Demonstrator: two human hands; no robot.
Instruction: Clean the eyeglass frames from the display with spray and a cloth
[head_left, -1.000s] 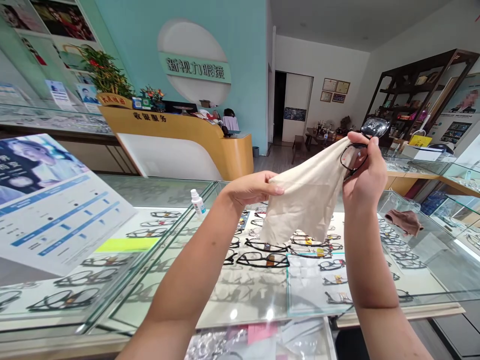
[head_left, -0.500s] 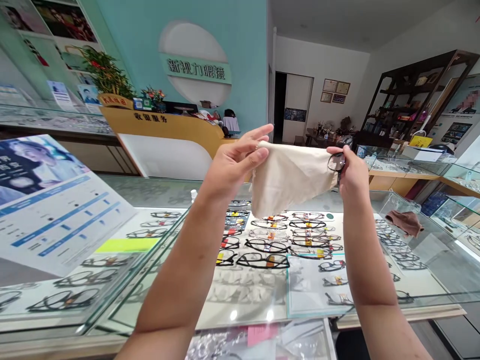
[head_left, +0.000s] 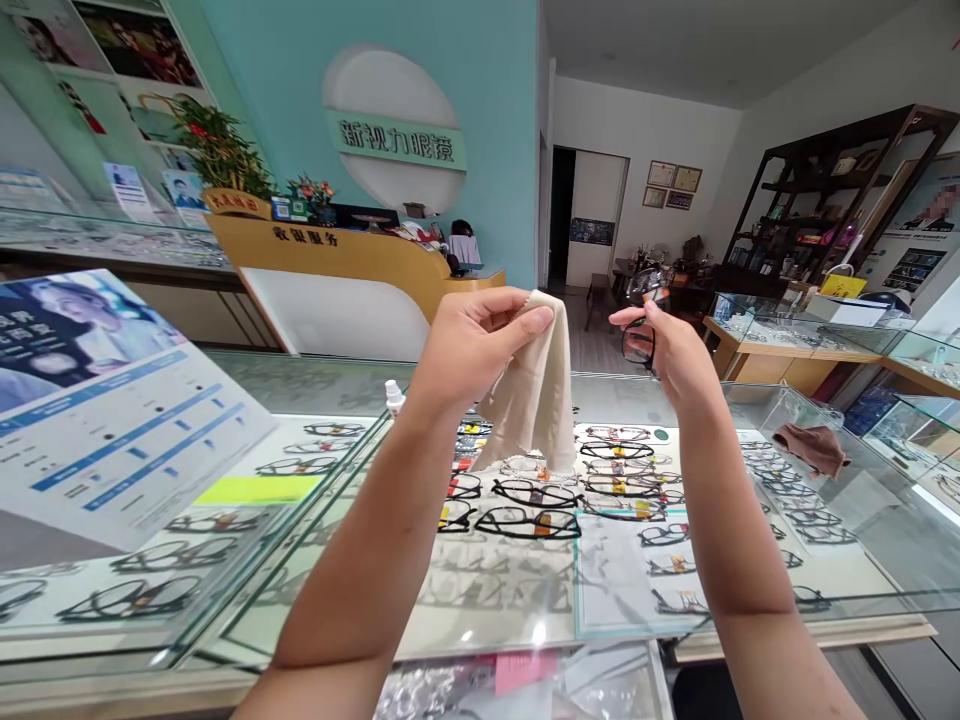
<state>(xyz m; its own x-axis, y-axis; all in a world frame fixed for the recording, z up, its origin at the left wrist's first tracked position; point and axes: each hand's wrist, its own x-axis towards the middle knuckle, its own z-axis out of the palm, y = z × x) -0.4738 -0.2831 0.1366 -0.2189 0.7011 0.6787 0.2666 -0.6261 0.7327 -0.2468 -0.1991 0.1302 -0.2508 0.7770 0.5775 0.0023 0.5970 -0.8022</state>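
While the left hand (head_left: 476, 345) is raised above the glass worktop (head_left: 337, 590), its grip is pinched firmly between thumb and curled fingers on the top edge of a cream cloth (head_left: 534, 390); the cloth hangs down in loose folds, hiding part of the spectacle rows behind it; the right hand (head_left: 675, 345), well apart from the cloth, has its grip nearly closed, thumb and fingers holding a pair of dark-framed glasses (head_left: 638, 343); one lens shows above the fingers and the other below, so that the glasses stand roughly on end in mid-air; which part of the frame the fingertips press on is too small to tell.

Below the hands, spectacle frames (head_left: 529, 522) lie in rows inside the case, many with small coloured tags; a white bottle (head_left: 394, 392) stands near the left forearm, its lower part hidden; a brown cloth (head_left: 811, 448) lies crumpled to the right, beyond the right forearm; at the far left a printed placard (head_left: 142, 430) leans at a slant, with a yellow-green strip (head_left: 259, 489) just beside it; under the front edge, a pink paper (head_left: 521, 670) lies among clear wrappings; farther off stand a curved wood-toned cash desk (head_left: 330, 300) and a dark shelf unit (head_left: 821, 185).
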